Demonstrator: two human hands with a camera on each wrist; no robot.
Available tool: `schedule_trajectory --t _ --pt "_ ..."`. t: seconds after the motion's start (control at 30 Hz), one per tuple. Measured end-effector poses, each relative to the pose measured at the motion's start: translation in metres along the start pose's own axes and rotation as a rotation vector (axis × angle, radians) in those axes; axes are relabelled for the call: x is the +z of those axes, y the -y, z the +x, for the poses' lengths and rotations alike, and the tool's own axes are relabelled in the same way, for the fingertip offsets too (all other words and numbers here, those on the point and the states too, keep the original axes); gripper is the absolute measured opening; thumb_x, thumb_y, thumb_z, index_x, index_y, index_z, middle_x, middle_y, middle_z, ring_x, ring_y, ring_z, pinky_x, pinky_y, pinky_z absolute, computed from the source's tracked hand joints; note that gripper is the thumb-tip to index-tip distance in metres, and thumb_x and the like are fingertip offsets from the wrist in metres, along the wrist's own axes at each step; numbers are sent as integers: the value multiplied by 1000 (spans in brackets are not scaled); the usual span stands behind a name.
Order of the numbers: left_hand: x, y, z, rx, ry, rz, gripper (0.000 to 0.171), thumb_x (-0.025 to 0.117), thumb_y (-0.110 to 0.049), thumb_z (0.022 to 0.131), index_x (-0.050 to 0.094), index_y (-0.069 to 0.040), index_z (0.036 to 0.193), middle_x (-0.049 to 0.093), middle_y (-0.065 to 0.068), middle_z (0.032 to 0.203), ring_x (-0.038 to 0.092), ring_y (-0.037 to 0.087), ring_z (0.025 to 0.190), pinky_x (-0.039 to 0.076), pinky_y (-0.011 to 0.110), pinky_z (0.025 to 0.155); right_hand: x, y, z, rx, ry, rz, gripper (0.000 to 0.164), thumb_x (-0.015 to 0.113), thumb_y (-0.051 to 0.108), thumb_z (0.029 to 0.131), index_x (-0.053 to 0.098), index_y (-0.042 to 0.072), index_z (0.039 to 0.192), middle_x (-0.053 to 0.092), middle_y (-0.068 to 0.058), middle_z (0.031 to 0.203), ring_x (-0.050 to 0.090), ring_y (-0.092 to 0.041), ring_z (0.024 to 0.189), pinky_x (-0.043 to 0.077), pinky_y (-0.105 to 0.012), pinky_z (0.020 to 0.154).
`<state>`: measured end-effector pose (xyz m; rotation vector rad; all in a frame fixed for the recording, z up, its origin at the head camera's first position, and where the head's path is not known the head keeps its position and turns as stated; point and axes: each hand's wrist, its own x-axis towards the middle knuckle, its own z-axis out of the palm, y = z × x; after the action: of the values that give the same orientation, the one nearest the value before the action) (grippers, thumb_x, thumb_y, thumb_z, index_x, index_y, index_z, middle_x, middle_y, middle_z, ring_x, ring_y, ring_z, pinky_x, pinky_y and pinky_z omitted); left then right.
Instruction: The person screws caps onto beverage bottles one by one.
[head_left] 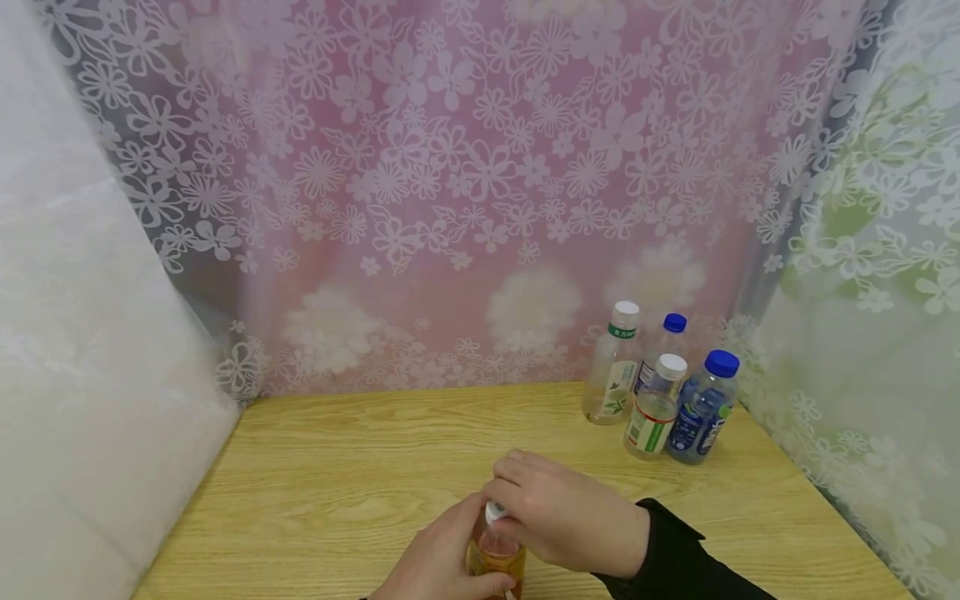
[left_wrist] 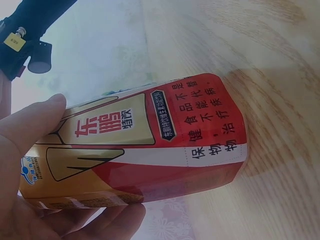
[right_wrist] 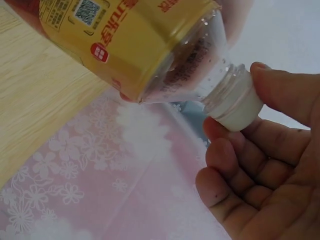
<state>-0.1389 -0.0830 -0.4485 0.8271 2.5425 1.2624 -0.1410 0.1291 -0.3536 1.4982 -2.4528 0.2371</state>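
A drink bottle with a gold and red label (left_wrist: 150,140) is upright at the table's near side, its base at or just above the wood; I cannot tell which. My left hand (head_left: 441,552) grips its body, thumb on one side and fingers round the other. At the top, my right hand (head_left: 561,510) holds the white cap (right_wrist: 240,110) between thumb and forefinger, and its other fingers are curled beside it. The cap sits on the clear neck (right_wrist: 212,82). In the head view the hands partly hide the bottle (head_left: 501,546).
Several bottles stand at the table's back right: a tall white-capped one (head_left: 611,387), a shorter white-capped one (head_left: 649,423), and blue-capped ones, the nearer with a blue label (head_left: 697,425). Flowered curtains (head_left: 450,208) border the wooden table (head_left: 337,467).
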Motion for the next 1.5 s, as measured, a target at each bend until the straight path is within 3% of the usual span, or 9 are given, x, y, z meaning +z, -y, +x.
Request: schedule_trajectory --t 0.1,0.33,0.57,0.77,0.9,1.0,1.23,1.5 --pt "0 0 0 -7 5 -4 68 77 -55 83 46 -36 140 58 -17 96 56 0 83 48 23 68 -1 1 1 14 0 -31 24 64 32 99 66 15 116 55 7 100 48 -6 94 45 -18 92" --pt "2 0 1 10 -6 18 73 77 -57 83 43 -37 144 58 -21 122 60 3 102 51 25 78 -1 2 2 10 -5 -133 22 60 36 101 66 16 110 57 6 98 50 -7 93 46 -23 95" --pt "3 0 0 5 -4 17 71 77 -57 83 44 -38 143 57 -21 128 57 -1 106 52 27 82 -1 3 3 22 24 -168 24 57 38 102 66 16 108 59 6 97 53 -7 94 47 -23 94" --pt "3 1 0 -2 7 1 71 75 -59 83 43 -39 143 59 -22 121 58 -2 102 52 26 80 -2 1 5 55 48 -22 29 57 44 101 66 18 112 58 8 98 51 -5 91 46 -19 88" --pt "2 1 0 -5 18 -23 68 76 -57 84 44 -40 141 58 -21 107 57 -2 91 49 24 74 -4 0 4 7 20 111 33 56 42 102 64 20 125 61 8 114 54 -3 105 43 -17 97" --pt "1 0 0 -18 13 -27 67 78 -55 83 46 -40 139 57 -20 105 56 -2 89 48 24 72 -7 1 2 -35 28 188 32 58 31 103 61 19 132 61 6 126 54 -5 119 40 -18 105" --pt "1 0 0 -23 -2 -16 66 80 -56 81 47 -42 136 59 -16 100 56 0 84 47 25 71 -8 1 -3 -50 45 232 33 60 11 101 60 17 134 61 3 129 54 -6 122 39 -17 106" --pt "2 -1 1 -29 0 -19 62 79 -56 81 49 -43 134 59 -13 96 55 2 82 45 24 70 -6 -2 -4 -39 83 269 36 60 10 101 58 16 137 58 4 121 50 -5 111 41 -14 98"
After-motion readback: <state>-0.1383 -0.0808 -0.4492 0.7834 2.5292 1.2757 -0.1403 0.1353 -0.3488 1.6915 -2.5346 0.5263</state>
